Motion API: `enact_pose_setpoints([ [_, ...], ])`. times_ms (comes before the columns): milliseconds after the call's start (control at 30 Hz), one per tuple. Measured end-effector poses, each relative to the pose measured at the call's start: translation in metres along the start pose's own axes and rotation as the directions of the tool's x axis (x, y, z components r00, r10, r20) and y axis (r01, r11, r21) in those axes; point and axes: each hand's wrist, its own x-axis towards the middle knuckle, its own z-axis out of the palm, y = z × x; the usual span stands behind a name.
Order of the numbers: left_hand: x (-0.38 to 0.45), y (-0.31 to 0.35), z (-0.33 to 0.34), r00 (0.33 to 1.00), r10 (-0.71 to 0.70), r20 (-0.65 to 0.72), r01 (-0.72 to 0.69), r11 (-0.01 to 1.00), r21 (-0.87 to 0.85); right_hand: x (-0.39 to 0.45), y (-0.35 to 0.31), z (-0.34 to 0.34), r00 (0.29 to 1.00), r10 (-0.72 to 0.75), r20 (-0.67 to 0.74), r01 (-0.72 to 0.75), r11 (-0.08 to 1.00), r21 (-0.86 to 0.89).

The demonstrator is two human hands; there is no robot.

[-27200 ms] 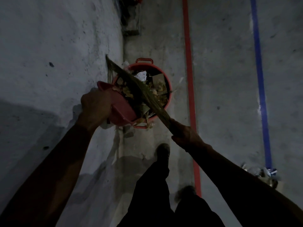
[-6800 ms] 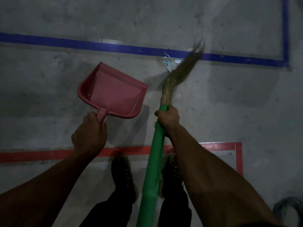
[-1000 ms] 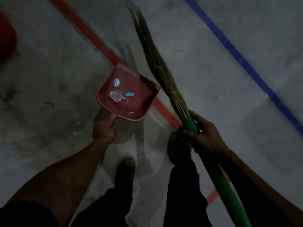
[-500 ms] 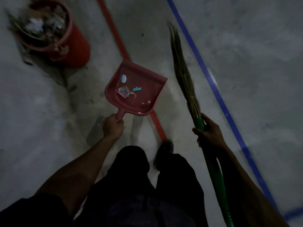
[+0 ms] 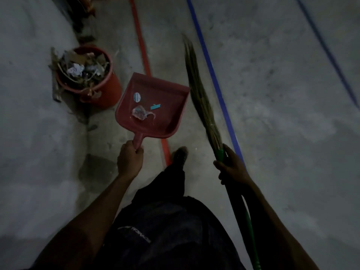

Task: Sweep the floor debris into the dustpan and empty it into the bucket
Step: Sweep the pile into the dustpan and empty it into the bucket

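Observation:
My left hand (image 5: 129, 159) grips the handle of a pink dustpan (image 5: 167, 106), held level above the floor. In the pan lie a few scraps (image 5: 140, 113): a crumpled wrapper, a round white sticker and a small teal strip. My right hand (image 5: 231, 166) holds the green handle of a grass broom (image 5: 200, 96), whose bristles point up and away. A red bucket (image 5: 108, 90), heaped with leaves and paper, stands on the floor up and to the left of the dustpan, apart from it.
The concrete floor carries a red painted line (image 5: 141, 43) and a blue line (image 5: 206, 57) running away from me. My dark-trousered legs and one shoe (image 5: 180, 154) are below the pan. A raised pale surface (image 5: 29, 114) lies on the left; loose litter lies around the bucket.
The view has turned and the bucket has come nearer, now close to the dustpan's left side. Both hands keep their grips, and the scraps stay in the pan.

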Motion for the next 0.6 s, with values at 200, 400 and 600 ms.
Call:
enact_pose_setpoints([
  [200, 0.087, 0.053, 0.008, 0.995, -0.075, -0.072, 0.069, 0.994, -0.079, 0.117, -0.081, -0.039, 0.996, -0.008, 0.086, 0.022, 0.987, -0.161],
  [400, 0.182, 0.111, 0.0, 0.981, -0.155, -0.117, 0.14, 0.982, -0.125, 0.232, -0.185, -0.075, 0.989, -0.049, 0.143, 0.087, 0.958, -0.274],
  [600, 0.251, 0.174, -0.002, 0.923, -0.325, -0.208, 0.305, 0.945, -0.121, 0.337, -0.277, -0.109, 0.956, -0.108, 0.274, 0.227, 0.863, -0.452],
])
